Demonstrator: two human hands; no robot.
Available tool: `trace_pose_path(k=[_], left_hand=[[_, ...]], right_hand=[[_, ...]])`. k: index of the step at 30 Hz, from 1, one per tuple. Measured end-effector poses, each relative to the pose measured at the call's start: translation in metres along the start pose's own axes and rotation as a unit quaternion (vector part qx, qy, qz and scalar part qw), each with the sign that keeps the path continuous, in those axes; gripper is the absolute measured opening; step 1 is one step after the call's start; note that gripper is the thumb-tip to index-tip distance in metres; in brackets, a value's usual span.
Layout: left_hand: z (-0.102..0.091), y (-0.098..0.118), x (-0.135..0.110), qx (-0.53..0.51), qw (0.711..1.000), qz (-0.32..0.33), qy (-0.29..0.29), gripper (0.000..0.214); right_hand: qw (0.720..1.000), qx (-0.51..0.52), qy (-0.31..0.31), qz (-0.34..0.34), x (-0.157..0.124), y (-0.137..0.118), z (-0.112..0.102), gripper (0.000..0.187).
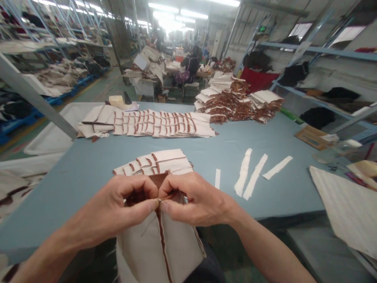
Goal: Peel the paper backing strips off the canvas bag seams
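A cream fabric piece point(141, 243) with a brown centre seam hangs over the table's near edge toward my lap. My left hand point(132, 200) pinches the top of that seam between thumb and forefinger. Right beside it, my right hand point(188, 196) pinches the same spot from the other side, the thumbs almost touching. The fabric's brown inner side shows in the opening behind my fingers. Just beyond my hands lies a fanned stack of cream pieces point(172, 157) with brown edging. What exactly sits between my fingertips is too small to make out.
A long overlapping row of cream pieces point(165, 124) lies across the blue table point(118, 147). Tall piles of brown-edged pieces point(235, 98) stand at the back right. White strips point(256, 175) lie to the right, near a cardboard box point(313, 136) and a clear jar point(338, 151). A person point(191, 63) sits farther back.
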State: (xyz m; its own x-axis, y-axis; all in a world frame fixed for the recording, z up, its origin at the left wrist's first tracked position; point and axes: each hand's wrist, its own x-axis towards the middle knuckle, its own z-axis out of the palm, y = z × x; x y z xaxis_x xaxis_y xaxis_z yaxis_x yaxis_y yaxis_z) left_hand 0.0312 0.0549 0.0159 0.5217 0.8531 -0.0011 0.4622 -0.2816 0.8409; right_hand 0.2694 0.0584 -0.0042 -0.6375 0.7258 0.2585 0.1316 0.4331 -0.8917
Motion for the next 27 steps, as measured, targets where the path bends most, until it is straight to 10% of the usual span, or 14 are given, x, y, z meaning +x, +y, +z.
trace_pose_path(k=[10, 27], left_hand=[[-0.006, 0.009, -0.017, 0.209, 0.958, 0.188, 0.059, 0.019], [0.008, 0.012, -0.024, 0.305, 0.911, 0.258, 0.098, 0.02]], right_hand=[[0.994, -0.089, -0.048, -0.029, -0.002, -0.004, -0.005, 0.007], [0.994, -0.108, 0.009, 0.029, 0.001, -0.02, 0.006, 0.009]])
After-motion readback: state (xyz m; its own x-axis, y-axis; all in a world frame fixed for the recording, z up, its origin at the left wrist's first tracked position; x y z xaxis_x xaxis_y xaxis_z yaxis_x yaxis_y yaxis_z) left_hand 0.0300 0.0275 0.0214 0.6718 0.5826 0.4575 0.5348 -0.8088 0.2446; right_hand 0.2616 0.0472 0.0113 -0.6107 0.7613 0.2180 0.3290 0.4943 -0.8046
